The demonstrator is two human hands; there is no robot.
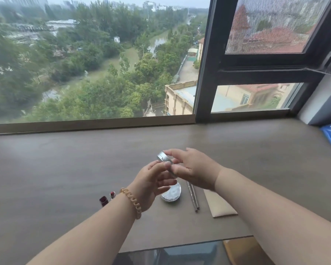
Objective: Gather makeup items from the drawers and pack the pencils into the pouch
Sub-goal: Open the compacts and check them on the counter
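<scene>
Hands meet over the desk (pixel 65 169). The right hand (pixel 193 169) and left hand (pixel 151 185) both pinch a small silver compact (pixel 163 156). It looks light, hard and slippery; holding its rim seems best. Pencils (pixel 193 196) lie at five o'clock, beside the pouch (pixel 218 205).

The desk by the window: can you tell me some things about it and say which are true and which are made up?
1. Both hands hold a small silver tin. True: the left hand and right hand both touch it, above the desk.
2. The pencils are inside the pouch. False: they lie on the desk, left of the pouch.
3. A bracelet is on the left wrist. True.
4. The lipsticks lie right of the pouch. False: they are far to its left.
5. A round silver compact lies on the desk under the hands. True.
</scene>
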